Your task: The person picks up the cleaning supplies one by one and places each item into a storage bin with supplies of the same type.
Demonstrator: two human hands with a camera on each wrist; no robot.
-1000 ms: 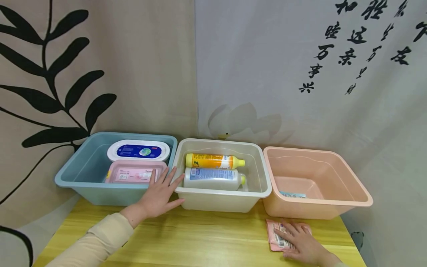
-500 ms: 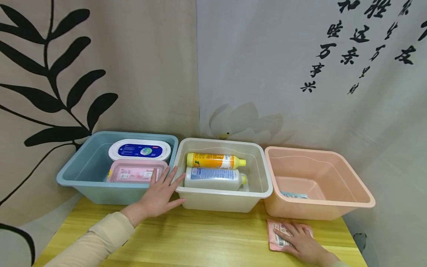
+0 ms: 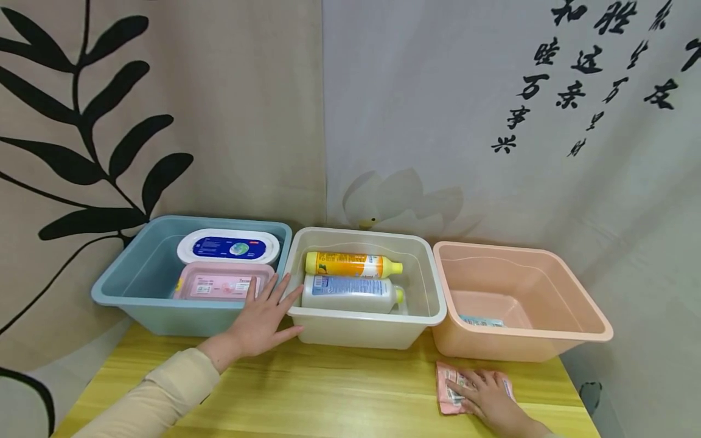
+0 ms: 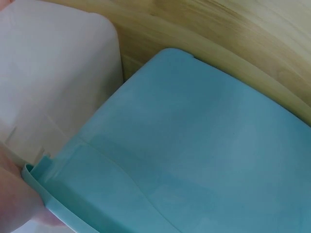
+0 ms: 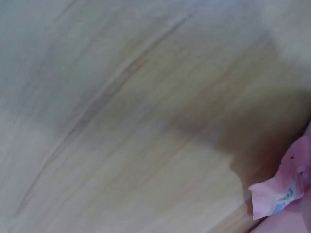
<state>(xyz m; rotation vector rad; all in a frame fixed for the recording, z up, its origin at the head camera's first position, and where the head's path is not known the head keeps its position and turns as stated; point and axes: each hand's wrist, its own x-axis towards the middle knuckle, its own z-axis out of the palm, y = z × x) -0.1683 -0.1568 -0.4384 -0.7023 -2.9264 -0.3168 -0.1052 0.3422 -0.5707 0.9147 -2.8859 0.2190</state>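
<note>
My left hand [image 3: 261, 322] rests with spread fingers at the front rims of the blue bin [image 3: 164, 319] and the white bin [image 3: 356, 331], where the two meet. In the left wrist view, part of that hand [image 4: 17, 199] touches the corner of the blue rim. My right hand [image 3: 495, 404] lies over a pink soft packet [image 3: 448, 401] on the table, with its fingers across the top. The right wrist view shows only an edge of the packet [image 5: 277, 196], beside a sliver of the hand; the fingertips are hidden there.
A white oval-lidded tub [image 3: 227, 246] and a pink box [image 3: 219, 283] sit in the blue bin. In the white bin lie a yellow bottle [image 3: 350, 264] and a white bottle [image 3: 347, 295]. The peach bin [image 3: 520, 350] contains a light-blue packet [image 3: 482, 320]. A curtain [image 3: 411, 121] hangs behind.
My right hand has shifted slightly on the pink packet, and its thumb shows less at the near side. The left hand keeps its place, and the bins stay put.
</note>
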